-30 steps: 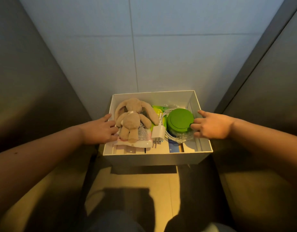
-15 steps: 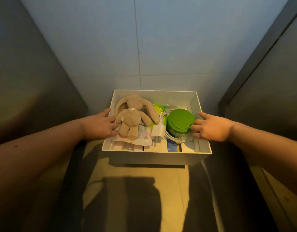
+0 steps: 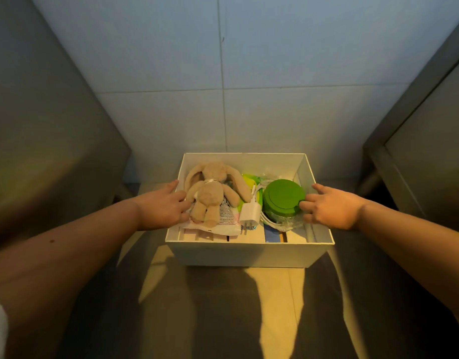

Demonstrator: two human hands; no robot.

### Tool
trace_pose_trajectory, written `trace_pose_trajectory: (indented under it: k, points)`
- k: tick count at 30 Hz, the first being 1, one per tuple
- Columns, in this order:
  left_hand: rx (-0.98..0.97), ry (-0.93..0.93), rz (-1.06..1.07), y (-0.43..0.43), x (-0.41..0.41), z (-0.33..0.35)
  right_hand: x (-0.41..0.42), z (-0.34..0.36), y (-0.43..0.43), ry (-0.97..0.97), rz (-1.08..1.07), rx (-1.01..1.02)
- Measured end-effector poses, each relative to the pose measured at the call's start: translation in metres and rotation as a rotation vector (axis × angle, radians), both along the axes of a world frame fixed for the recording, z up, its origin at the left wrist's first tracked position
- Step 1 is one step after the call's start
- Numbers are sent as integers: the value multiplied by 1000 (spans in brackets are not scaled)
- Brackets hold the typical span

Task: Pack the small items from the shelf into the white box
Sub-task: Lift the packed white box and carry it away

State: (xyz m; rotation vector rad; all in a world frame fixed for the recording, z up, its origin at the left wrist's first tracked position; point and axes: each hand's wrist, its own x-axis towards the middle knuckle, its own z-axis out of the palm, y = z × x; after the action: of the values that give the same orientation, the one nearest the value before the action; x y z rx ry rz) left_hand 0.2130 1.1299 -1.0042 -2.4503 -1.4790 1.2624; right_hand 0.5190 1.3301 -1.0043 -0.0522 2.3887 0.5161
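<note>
packing looked done; our left hand point(image 3: 163, 206) and right hand point(image 3: 331, 209) clasped the walls of the white box point(image 3: 249, 253); next, carry it level.

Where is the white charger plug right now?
The white charger plug lies inside the white box, centre of the head view, between the plush bunny (left) and green round container (right).
</note>
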Motion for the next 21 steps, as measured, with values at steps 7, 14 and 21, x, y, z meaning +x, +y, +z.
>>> trace_pose_trajectory:
  k: [7, 14, 21]
  points:
    - [4, -28, 41, 0, 7, 6, 4, 3, 5, 59, -20, 17]
    - [2, 1, 49, -4, 8, 11, 9, -7, 3, 191, -79, 42]
    - [-26, 18, 85, 0, 23, 18, 8, -7, -12, 272, -216, 38]
